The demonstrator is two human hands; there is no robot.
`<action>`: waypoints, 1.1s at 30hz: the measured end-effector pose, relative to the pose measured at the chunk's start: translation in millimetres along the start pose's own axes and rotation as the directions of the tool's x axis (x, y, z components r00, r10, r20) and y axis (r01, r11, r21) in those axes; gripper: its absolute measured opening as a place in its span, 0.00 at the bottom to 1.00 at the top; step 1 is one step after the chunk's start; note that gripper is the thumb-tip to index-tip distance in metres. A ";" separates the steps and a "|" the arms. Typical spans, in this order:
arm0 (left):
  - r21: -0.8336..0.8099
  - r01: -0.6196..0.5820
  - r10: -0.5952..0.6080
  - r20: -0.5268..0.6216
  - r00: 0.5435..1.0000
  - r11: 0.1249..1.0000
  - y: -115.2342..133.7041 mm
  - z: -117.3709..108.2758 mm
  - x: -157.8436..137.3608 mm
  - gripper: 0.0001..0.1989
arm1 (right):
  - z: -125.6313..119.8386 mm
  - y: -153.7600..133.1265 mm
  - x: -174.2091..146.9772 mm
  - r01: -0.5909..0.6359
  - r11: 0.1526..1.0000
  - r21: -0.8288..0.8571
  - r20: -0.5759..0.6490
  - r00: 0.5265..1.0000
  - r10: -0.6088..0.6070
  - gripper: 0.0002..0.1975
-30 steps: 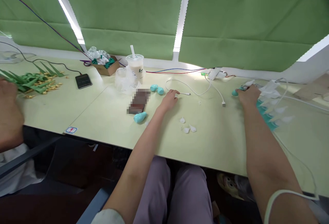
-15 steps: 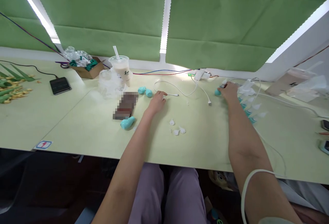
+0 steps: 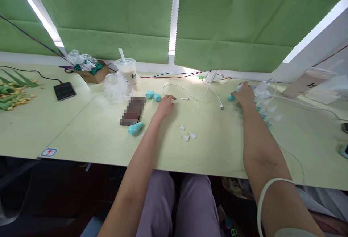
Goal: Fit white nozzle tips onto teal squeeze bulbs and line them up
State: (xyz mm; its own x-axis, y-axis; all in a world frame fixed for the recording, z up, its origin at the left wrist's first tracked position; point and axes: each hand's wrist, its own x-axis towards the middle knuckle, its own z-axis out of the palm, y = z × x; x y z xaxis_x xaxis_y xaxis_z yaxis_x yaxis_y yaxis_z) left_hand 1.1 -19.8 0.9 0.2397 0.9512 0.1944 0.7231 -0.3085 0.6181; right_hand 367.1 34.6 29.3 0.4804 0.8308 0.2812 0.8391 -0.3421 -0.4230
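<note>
Rightward by a small amount, the right hand [image 3: 245, 94] has shifted since the frame half a second ago, while the left hand [image 3: 165, 106] lies almost where it was. Compared with a second ago, the whole view has swung to the right, and another person's hand at the far left has gone out of it.

Near the back of the counter [image 3: 214, 153], the right hand is bent down with its fingers drawn narrow, just beside a teal bulb-shaped piece [image 3: 231, 97]; whether it grips anything I cannot tell. A row of teal pieces with white tips [image 3: 263, 115] lies partly hidden behind that forearm. The left hand rests half curled by the end of a white cable [image 3: 185, 99], its grip also unclear, with two teal pieces [image 3: 157, 97] to its left and white petal-shaped bits [image 3: 193, 135] nearer the edge.

As for containers, a lidded clear cup [image 3: 129, 72] holds a pale milky drink and a white straw [image 3: 121, 55] leaning left. Bunched against it is a thin plastic bag [image 3: 115, 88], contents unreadable. Beyond, an open cardboard box [image 3: 94, 78] is heaped with crumpled clear plastic [image 3: 76, 56] and dark green scraps [image 3: 96, 69]
</note>
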 end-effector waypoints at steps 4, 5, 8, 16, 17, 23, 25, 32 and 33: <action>-0.003 0.010 -0.010 -0.002 1.000 1.000 -0.6 -2.4 -0.6 0.16 | -4.3 -3.8 -5.8 -0.043 0.998 0.038 -0.082 0.996 0.046 0.30; 0.002 0.014 -0.014 -0.006 1.000 1.000 -0.8 -3.3 -0.7 0.17 | -6.9 -6.3 -7.8 -0.046 0.998 0.042 -0.122 0.991 0.051 0.31; 0.028 0.023 -0.022 -0.023 0.999 0.999 -1.8 -5.8 -1.0 0.17 | -21.3 -20.7 -16.6 -0.006 0.998 0.064 -0.313 0.949 0.025 0.28; 0.186 -0.011 0.024 -0.071 0.997 0.982 -5.4 -10.9 -1.9 0.15 | -53.3 -88.9 -83.6 0.454 0.817 0.357 -0.569 0.799 -0.196 0.12; 0.205 -0.024 0.040 -0.076 0.996 0.978 -5.9 -12.2 -2.3 0.15 | -48.9 -95.3 -96.1 0.489 0.769 0.412 -0.529 0.815 -0.236 0.11; 0.286 -0.049 0.065 -0.047 0.997 0.957 -8.5 -22.1 -4.9 0.08 | 4.2 -103.9 -153.1 0.493 0.595 0.634 -0.156 0.836 -0.526 0.08; 0.334 -0.029 0.048 -0.049 0.998 0.942 -8.5 -23.7 -5.5 0.08 | 20.1 -97.3 -157.3 0.504 0.612 0.610 -0.054 0.797 -0.602 0.10; 0.372 -0.012 0.012 0.001 1.000 0.928 -5.5 -22.7 -5.5 0.08 | 38.6 -73.8 -135.9 0.487 0.683 0.545 -0.023 0.823 -0.568 0.11; 0.368 -0.001 -0.001 0.006 1.000 0.930 -5.2 -22.6 -5.2 0.08 | 38.1 -72.2 -133.3 0.478 0.686 0.548 -0.035 0.833 -0.552 0.11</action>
State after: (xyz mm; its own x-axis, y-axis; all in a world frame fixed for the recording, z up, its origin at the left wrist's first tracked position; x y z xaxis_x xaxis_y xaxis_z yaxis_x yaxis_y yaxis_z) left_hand -18.5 -23.0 13.8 0.2427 0.9515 0.1889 0.9104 -0.2907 0.2944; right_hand 232.7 -34.8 -10.4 -0.0539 0.8653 0.4983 0.6657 0.4031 -0.6280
